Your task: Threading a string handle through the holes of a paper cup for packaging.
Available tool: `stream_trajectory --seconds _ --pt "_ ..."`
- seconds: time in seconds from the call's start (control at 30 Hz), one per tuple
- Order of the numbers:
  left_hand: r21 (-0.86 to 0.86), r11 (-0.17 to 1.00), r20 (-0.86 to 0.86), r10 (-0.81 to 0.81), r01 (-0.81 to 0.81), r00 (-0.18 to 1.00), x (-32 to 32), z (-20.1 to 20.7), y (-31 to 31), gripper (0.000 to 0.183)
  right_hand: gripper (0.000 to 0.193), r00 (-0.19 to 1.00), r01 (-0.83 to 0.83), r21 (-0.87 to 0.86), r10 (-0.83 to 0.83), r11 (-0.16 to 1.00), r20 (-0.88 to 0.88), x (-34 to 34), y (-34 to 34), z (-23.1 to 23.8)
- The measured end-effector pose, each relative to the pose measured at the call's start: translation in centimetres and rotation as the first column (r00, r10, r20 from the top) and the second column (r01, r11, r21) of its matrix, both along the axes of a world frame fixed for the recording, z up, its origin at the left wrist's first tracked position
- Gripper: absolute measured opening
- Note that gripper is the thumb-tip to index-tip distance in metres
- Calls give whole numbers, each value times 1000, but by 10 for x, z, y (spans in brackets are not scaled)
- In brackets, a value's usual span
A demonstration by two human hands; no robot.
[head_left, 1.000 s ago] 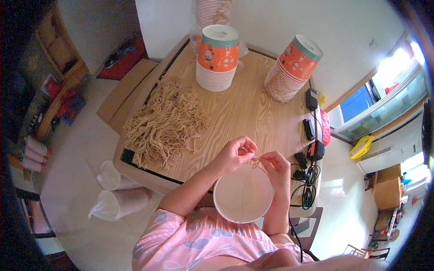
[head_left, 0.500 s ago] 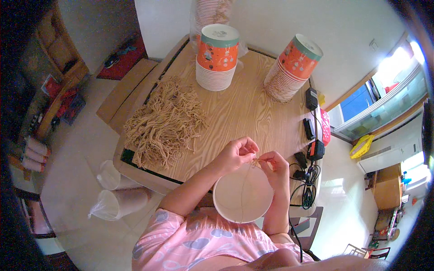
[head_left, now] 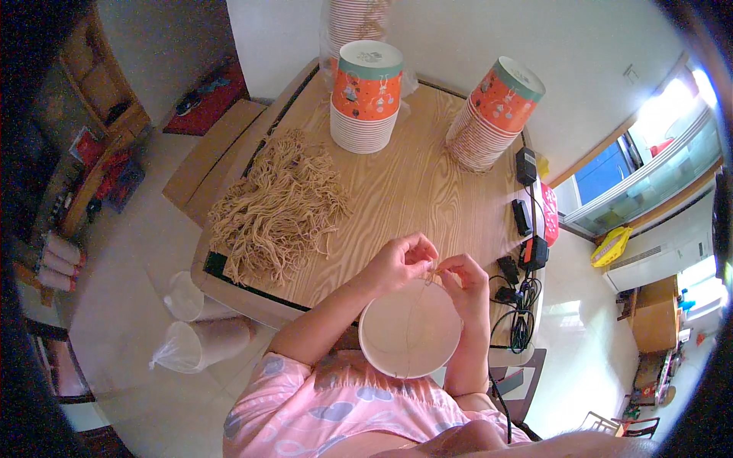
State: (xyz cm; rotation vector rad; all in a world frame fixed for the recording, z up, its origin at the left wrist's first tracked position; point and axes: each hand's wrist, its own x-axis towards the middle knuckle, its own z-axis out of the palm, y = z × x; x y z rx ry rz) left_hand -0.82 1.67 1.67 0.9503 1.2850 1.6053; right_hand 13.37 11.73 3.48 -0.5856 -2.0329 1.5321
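Note:
A white paper bucket [head_left: 410, 336] faces me with its open mouth, close to my body at the table's near edge. Thin tan string [head_left: 413, 320] runs across that mouth to the far rim. There, my left hand [head_left: 406, 259] pinches the string between thumb and fingers. Just to its right, my right hand [head_left: 466, 278] pinches the string too, its fingertips almost touching the left ones. The small bit of string between the fingertips is partly hidden. A tangled heap of tan strings [head_left: 279, 210] lies on the left of the wooden table [head_left: 412, 191].
Upside-down stacks of orange-printed paper buckets stand at the back, one in the middle [head_left: 366, 99] and one at right [head_left: 496, 114]. Black adapters [head_left: 533, 252] and coiled cables [head_left: 521, 320] line the right edge. Bagged buckets [head_left: 206, 343] lie on the floor at left.
Both hands stay at the bucket's far rim with the string in their fingertips. Only a very slight shift of the fingers shows.

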Motion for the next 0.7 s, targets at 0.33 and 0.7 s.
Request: stream_trajectory --seconds 0.33,0.7 --pt "-1 1000 45 -22 22 999 -1 4 -1 10 9 1000 -11 -36 11 999 -3 0 1 -5" --pt "11 999 42 -36 35 998 0 3 2 10 12 998 -39 103 42 994 -36 -3 4 -3"
